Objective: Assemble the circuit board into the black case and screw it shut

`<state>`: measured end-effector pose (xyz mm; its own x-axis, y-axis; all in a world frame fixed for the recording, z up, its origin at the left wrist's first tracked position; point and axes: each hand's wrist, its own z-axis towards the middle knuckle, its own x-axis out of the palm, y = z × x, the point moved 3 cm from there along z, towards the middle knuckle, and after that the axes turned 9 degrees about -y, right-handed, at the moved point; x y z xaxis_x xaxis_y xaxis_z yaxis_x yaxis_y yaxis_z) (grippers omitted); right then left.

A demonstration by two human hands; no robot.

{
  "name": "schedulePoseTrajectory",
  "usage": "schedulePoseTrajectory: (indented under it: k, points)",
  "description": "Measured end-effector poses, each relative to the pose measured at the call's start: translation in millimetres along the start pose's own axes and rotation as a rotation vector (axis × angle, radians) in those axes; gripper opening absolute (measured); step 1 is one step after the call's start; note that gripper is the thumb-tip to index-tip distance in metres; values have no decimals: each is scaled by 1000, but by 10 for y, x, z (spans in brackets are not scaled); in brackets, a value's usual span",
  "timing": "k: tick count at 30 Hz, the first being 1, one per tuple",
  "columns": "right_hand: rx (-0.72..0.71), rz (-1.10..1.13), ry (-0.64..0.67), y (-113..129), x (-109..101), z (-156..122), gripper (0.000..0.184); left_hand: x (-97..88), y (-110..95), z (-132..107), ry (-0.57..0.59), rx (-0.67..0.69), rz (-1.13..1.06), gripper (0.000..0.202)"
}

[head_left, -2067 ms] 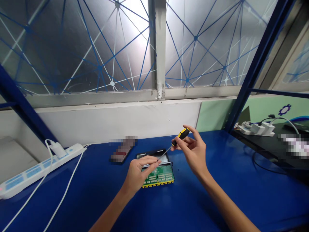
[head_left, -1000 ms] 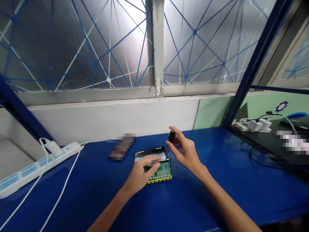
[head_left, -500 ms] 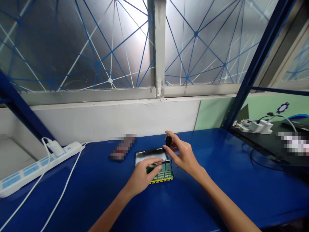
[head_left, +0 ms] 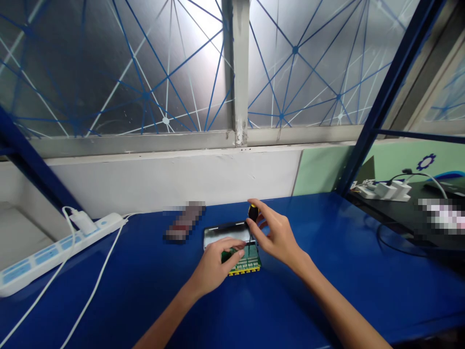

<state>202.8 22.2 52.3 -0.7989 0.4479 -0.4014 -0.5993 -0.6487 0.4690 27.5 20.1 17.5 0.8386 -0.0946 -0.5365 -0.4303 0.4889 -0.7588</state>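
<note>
A green circuit board (head_left: 247, 262) with a yellow front edge lies in a black metal tray (head_left: 221, 232) on the blue table (head_left: 327, 291). My left hand (head_left: 214, 265) rests on the board's left part, fingers curled and pressing it down. My right hand (head_left: 274, 232) pinches a screwdriver (head_left: 252, 213) with a black and yellow handle. The tool stands nearly upright, its tip down on the board's right side near the tray's edge.
A white power strip (head_left: 47, 252) with a plugged charger and white cables lies at the far left. A blurred dark object (head_left: 183, 220) sits behind the tray. More chargers (head_left: 381, 190) and a black cable lie on a dark surface to the right, past a blue post.
The screwdriver was held slanted in the air above the board; my right hand has swung it upright and lowered its tip onto the board. My left hand slid forward onto the board.
</note>
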Motion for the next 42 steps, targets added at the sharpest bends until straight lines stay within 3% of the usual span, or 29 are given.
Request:
schedulePoseTrajectory:
  k: [7,12,15,42]
  points:
    - [-66,-70,-15,6,-9,2,44,43,60,-31,15,142,87,17]
    - [-68,-173,10,13,-16,6,41,90,79,-93,-58,378,373,23]
    - [-61,-167,21,12,-11,4,44,123,73,-103,-66,446,474,34]
    - [-35,-74,88,-4,51,-8,52,112,184,-74,71,401,501,48]
